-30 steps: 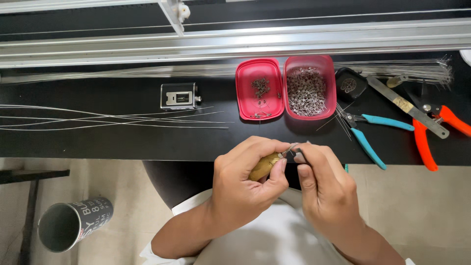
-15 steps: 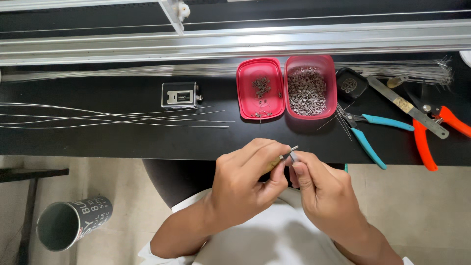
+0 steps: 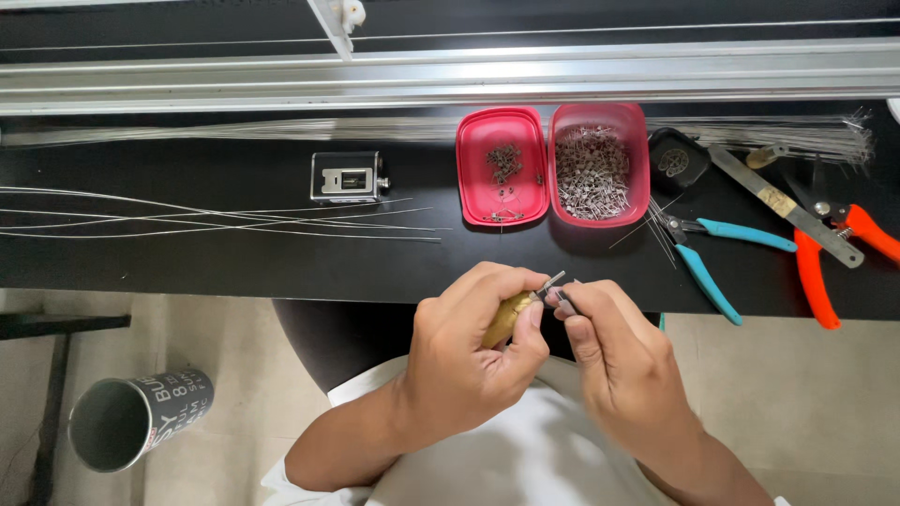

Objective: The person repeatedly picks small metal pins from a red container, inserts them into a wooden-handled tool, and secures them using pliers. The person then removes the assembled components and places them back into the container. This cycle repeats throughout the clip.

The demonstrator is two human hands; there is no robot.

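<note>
A black tabletop runs across the view under a long aluminium rail, its near edge just beyond the hands; below that edge there is open room over the person's lap and a pale floor.

A small tool with a brass-coloured handle sits in the left hand, the fingers wrapped shut around it and the thumb pressed along its side, its thin metal tip poking out toward the right. The right hand meets that tip with thumb and forefinger pinched together on a tiny metal piece (too small to make out further). Both hands hover off the tabletop, wrists angled inward, forearms coming up from the lower corners.

Straight beyond the fingers lie two pink trays side by side: the left tray with a few small parts, the right tray heaped with them. To the right of the fingers lie blue-handled pliers and, farther out, orange-handled cutters. To the left, long thin wires stretch across the tabletop beside a small metal box. A grey cup stands on the floor, well apart.
</note>
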